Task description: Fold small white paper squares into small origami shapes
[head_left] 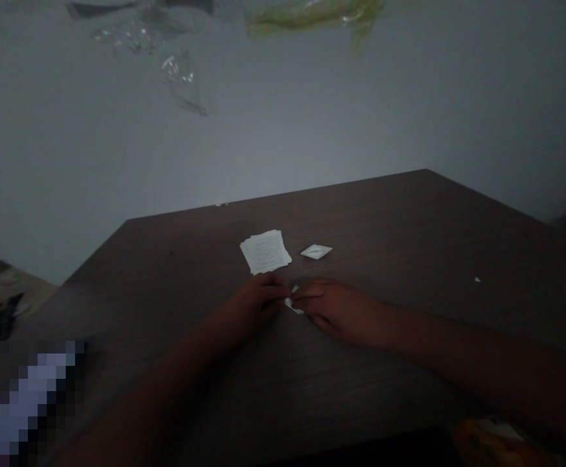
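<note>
Dimly lit, a small white paper piece (295,309) lies just below the center of the frame, between my two hands on a dark wood-grain table (190,240). My left hand (257,301) comes in from the lower left, its fingers bent close together and reaching to the paper's left side; my right hand (341,311), from the lower right, lies palm down with its fingertips over the right side. Whether either hand pinches the paper or only presses it, I cannot tell. Just above my left hand sits a loose stack of printed sheets (266,251), its edges uneven, and to the right of the stack rests a folded paper diamond (316,251), apart from it. A tiny white scrap (477,279) lies well apart at the right of the frame, and white bits (221,204) mark the table's far edge. Behind rises a gray wall (312,117), with clear plastic (181,71) at upper left and a yellow strip (312,17) at top center. A pixelated patch covers the lower left corner.
</note>
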A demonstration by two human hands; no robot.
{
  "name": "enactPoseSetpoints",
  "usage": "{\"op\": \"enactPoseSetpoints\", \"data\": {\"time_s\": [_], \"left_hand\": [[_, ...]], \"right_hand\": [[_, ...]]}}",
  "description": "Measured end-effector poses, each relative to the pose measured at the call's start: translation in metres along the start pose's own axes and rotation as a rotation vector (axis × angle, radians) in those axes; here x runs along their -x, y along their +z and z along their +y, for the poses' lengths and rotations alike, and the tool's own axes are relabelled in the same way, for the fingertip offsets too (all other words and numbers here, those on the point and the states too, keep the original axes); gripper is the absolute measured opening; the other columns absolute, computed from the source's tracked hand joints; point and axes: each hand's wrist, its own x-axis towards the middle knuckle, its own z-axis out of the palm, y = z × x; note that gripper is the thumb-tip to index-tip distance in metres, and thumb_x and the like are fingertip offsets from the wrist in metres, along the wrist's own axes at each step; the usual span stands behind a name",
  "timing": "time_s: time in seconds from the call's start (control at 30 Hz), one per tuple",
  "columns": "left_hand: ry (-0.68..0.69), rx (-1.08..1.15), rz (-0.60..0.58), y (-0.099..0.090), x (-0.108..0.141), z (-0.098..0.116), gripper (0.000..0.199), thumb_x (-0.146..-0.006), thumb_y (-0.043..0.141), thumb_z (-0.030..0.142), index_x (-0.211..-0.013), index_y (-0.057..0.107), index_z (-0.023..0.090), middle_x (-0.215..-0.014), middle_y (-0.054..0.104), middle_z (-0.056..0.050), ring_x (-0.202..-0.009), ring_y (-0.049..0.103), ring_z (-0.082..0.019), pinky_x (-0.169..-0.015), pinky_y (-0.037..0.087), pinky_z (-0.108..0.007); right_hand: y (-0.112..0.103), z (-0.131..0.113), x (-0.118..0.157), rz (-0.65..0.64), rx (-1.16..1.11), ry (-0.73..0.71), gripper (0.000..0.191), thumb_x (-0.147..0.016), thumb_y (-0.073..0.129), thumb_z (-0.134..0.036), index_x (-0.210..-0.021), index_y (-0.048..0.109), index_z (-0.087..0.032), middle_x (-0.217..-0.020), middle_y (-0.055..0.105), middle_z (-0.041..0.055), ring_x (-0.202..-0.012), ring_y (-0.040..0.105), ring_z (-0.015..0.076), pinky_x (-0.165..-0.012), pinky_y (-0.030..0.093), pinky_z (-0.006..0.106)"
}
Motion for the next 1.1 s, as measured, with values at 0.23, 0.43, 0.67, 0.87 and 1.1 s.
{"op": "enactPoseSetpoints", "data": {"time_s": [0.23,0.43,0.67,0.87,1.1], "left_hand": [[0.078,-0.005,-0.028,-0.003,0.001,-0.008,0.028,-0.111,0.075,0.009,-0.124,0.093,0.025,-0.138,0.086,-0.010,-0.130,0.082,-0.030,-0.123,0.065,-0.045],[0.012,-0.020,-0.013,-0.002,0.000,0.007,0.024,-0.112,0.069,0.009,-0.117,0.089,0.022,-0.130,0.087,-0.009,-0.120,0.083,-0.028,-0.116,0.067,-0.043],[-0.036,0.005,0.026,0.001,-0.002,0.008,0.022,-0.105,0.074,0.011,-0.116,0.088,0.024,-0.121,0.089,-0.008,-0.114,0.085,-0.029,-0.113,0.070,-0.045],[-0.058,0.000,0.028,0.002,-0.001,0.010,0.021,-0.105,0.076,0.011,-0.117,0.087,0.024,-0.120,0.089,-0.008,-0.113,0.084,-0.029,-0.115,0.069,-0.049],[-0.042,-0.080,-0.009,-0.002,-0.001,0.015,0.021,-0.109,0.072,0.010,-0.111,0.087,0.023,-0.125,0.087,-0.008,-0.116,0.083,-0.028,-0.112,0.067,-0.039]], "right_hand": [[0.000,0.003,-0.002,0.023,-0.087,0.058,0.025,-0.115,0.075,-0.012,-0.130,0.090,-0.024,-0.134,0.091,0.0109,-0.120,0.088,0.0280,-0.111,0.073,0.043],[-0.005,0.000,-0.005,-0.020,-0.097,0.109,0.018,-0.115,0.073,-0.012,-0.117,0.088,-0.022,-0.126,0.089,0.0121,-0.115,0.087,0.0287,-0.106,0.072,0.044],[-0.008,-0.001,-0.008,-0.024,-0.108,0.134,0.018,-0.114,0.074,-0.011,-0.115,0.087,-0.024,-0.125,0.088,0.0093,-0.115,0.085,0.0263,-0.106,0.069,0.040],[-0.010,-0.004,-0.009,-0.053,-0.090,0.161,0.017,-0.116,0.072,-0.013,-0.116,0.087,-0.021,-0.127,0.088,0.0123,-0.116,0.086,0.0284,-0.107,0.070,0.042],[-0.009,-0.001,-0.008,-0.032,-0.079,0.120,0.016,-0.116,0.074,-0.013,-0.117,0.086,-0.023,-0.127,0.089,0.0105,-0.117,0.086,0.0271,-0.107,0.069,0.041]]}}
